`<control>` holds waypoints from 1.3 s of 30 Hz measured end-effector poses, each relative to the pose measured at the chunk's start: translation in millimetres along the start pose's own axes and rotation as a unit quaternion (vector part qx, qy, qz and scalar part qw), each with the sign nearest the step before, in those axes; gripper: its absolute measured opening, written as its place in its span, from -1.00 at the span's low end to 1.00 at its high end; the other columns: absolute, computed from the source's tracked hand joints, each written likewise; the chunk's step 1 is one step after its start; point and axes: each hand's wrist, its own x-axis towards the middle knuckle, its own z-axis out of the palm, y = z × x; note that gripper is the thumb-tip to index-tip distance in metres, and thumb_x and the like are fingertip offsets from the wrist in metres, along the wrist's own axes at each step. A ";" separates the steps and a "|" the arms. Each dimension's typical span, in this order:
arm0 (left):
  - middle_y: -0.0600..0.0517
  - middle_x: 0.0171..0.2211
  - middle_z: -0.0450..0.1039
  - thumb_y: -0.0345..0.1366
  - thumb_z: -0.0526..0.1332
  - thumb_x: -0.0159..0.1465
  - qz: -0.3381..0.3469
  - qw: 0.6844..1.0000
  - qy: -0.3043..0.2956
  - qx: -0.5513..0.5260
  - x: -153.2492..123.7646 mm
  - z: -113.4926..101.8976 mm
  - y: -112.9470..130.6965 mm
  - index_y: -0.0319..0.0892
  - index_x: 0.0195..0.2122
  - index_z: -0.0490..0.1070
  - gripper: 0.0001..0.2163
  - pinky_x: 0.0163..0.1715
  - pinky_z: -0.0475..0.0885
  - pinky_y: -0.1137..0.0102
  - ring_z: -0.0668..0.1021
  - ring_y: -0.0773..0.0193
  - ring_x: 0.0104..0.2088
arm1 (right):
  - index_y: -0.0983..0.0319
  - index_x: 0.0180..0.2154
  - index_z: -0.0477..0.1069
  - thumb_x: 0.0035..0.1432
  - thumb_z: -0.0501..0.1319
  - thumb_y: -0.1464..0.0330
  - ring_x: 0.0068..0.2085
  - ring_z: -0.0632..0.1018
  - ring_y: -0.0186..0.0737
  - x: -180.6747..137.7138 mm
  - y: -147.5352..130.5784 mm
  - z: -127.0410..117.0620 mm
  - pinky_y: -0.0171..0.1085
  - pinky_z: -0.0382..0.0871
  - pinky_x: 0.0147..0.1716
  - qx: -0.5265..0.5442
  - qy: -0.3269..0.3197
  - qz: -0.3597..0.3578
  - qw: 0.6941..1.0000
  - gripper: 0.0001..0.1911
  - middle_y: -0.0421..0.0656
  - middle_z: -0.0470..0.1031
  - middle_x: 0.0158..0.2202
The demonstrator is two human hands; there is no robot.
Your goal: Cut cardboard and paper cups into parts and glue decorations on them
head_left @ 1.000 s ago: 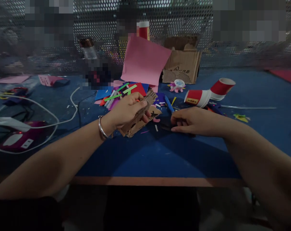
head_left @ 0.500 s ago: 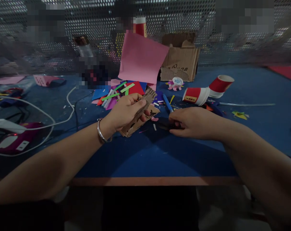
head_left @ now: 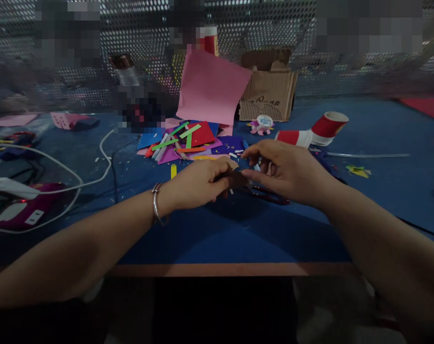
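Observation:
My left hand [head_left: 197, 184] is closed, palm down, low over the blue table [head_left: 238, 234], and a tan edge of a cardboard piece [head_left: 232, 163] shows past its knuckles. A bracelet circles that wrist. My right hand [head_left: 290, 172] meets it from the right. Its fingertips pinch a small dark piece [head_left: 236, 180] between the two hands, and its index finger is stretched above. Most of what the hands hold is hidden.
A dark red-handled tool [head_left: 272, 197] lies under my right hand. Behind are coloured paper scraps [head_left: 188, 141], an upright pink sheet [head_left: 213, 88], a cardboard box [head_left: 269, 95] and two red paper cups [head_left: 328, 126]. A white cable [head_left: 77, 181] and a purple device [head_left: 19, 210] lie left. A mesh wall closes the back.
My left hand turned palm down and lowered the cardboard piece toward the table. My right hand rose off the table and moved left, so the two hands now meet.

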 end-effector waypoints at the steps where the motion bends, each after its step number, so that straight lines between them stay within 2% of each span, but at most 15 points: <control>1: 0.06 -0.40 0.58 -0.35 0.15 0.41 0.015 0.999 -0.014 0.031 -0.8 -0.2 1.9 -0.18 -0.25 0.47 -0.88 -0.48 0.36 0.48 0.52 0.39 -0.55 | 0.24 -0.04 0.53 0.32 0.23 0.15 -0.29 0.55 -0.13 0.8 -0.2 1.6 -0.21 0.29 -0.28 0.017 -0.031 -0.009 0.999 -0.67 -0.03 0.61 -0.17; 4: 0.05 -0.41 0.58 -0.40 0.13 0.39 0.052 0.992 -0.063 0.091 -2.2 -2.5 5.6 -0.17 -0.32 0.45 -0.85 -0.45 0.33 0.46 0.53 0.36 -0.49 | 0.21 -0.24 0.52 0.35 0.15 0.21 -0.34 0.52 -0.21 2.8 -1.6 4.5 -0.26 0.24 -0.31 0.063 -0.151 -0.039 0.986 -0.75 -0.14 0.58 -0.34; 6: 0.06 -0.45 0.57 -0.41 0.13 0.38 0.067 0.989 -0.100 0.084 -3.2 -5.5 7.0 -0.17 -0.34 0.43 -0.84 -0.44 0.32 0.46 0.54 0.34 -0.47 | 0.20 -0.34 0.45 0.37 0.12 0.24 -0.40 0.47 -0.27 3.1 -3.7 5.1 -0.27 0.21 -0.34 0.087 -0.211 -0.049 0.972 -0.73 -0.20 0.52 -0.41; 9: 0.08 -0.48 0.55 -0.38 0.12 0.41 0.065 0.985 -0.158 0.034 -5.1 -11.8 8.1 -0.17 -0.36 0.39 -0.82 -0.48 0.32 0.49 0.51 0.38 -0.53 | 0.20 -0.41 0.37 0.39 0.12 0.20 -0.45 0.41 -0.32 2.5 -8.0 5.5 -0.29 0.20 -0.39 0.143 -0.258 -0.046 0.954 -0.67 -0.25 0.43 -0.49; 13: 0.08 -0.48 0.54 -0.31 0.16 0.42 0.058 0.978 -0.198 -0.029 -6.8 -19.7 7.6 -0.18 -0.31 0.44 -0.84 -0.56 0.33 0.54 0.51 0.41 -0.58 | 0.21 -0.41 0.38 0.40 0.17 0.11 -0.50 0.39 -0.36 2.2 -13.9 6.8 -0.34 0.19 -0.49 0.248 -0.293 -0.018 0.923 -0.61 -0.27 0.40 -0.51; 20: 0.09 -0.52 0.51 -0.22 0.23 0.44 0.067 0.971 -0.205 -0.106 -9.2 -22.5 9.6 -0.19 -0.34 0.43 -0.79 -0.56 0.34 0.58 0.48 0.44 -0.60 | 0.21 -0.46 0.37 0.40 0.21 0.15 -0.54 0.29 -0.42 0.7 -20.4 2.8 -0.36 0.13 -0.53 0.291 -0.277 -0.033 0.915 -0.60 -0.30 0.33 -0.55; 26: 0.07 -0.58 0.52 -0.15 0.34 0.39 0.066 0.958 -0.149 -0.238 -11.3 -17.1 18.4 -0.20 -0.40 0.42 -0.71 -0.56 0.37 0.57 0.49 0.44 -0.61 | 0.22 -0.51 0.31 0.42 0.23 0.20 -0.52 0.24 -0.44 -2.5 -21.0 -7.9 -0.35 0.08 -0.51 0.279 -0.195 -0.078 0.937 -0.57 -0.31 0.27 -0.56; 32: -0.01 -0.55 0.59 0.00 0.41 0.32 0.041 0.928 -0.136 -0.344 -8.6 -5.1 16.5 -0.24 -0.38 0.43 -0.61 -0.69 0.26 0.61 0.49 0.46 -0.66 | 0.26 -0.47 0.34 0.44 0.24 0.25 -0.50 0.24 -0.47 -4.7 -17.3 -7.2 -0.38 0.06 -0.52 0.294 -0.131 -0.152 0.935 -0.60 -0.32 0.26 -0.53; 36: 0.03 -0.55 0.59 0.01 0.41 0.32 0.056 0.906 -0.114 -0.403 -6.2 2.0 11.1 -0.25 -0.37 0.44 -0.60 -0.67 0.28 0.64 0.49 0.50 -0.65 | 0.26 -0.45 0.38 0.43 0.27 0.23 -0.51 0.21 -0.47 -6.5 -17.8 -7.8 -0.38 0.05 -0.52 0.291 -0.104 -0.154 0.938 -0.61 -0.32 0.25 -0.53; 39: 0.03 -0.53 0.60 0.00 0.42 0.32 0.058 0.907 -0.107 -0.404 -3.3 2.7 6.4 -0.24 -0.36 0.43 -0.61 -0.66 0.27 0.65 0.48 0.52 -0.65 | 0.26 -0.44 0.41 0.41 0.28 0.16 -0.51 0.21 -0.46 -4.9 -17.0 -5.4 -0.37 0.05 -0.53 0.309 -0.090 -0.130 0.938 -0.59 -0.32 0.24 -0.53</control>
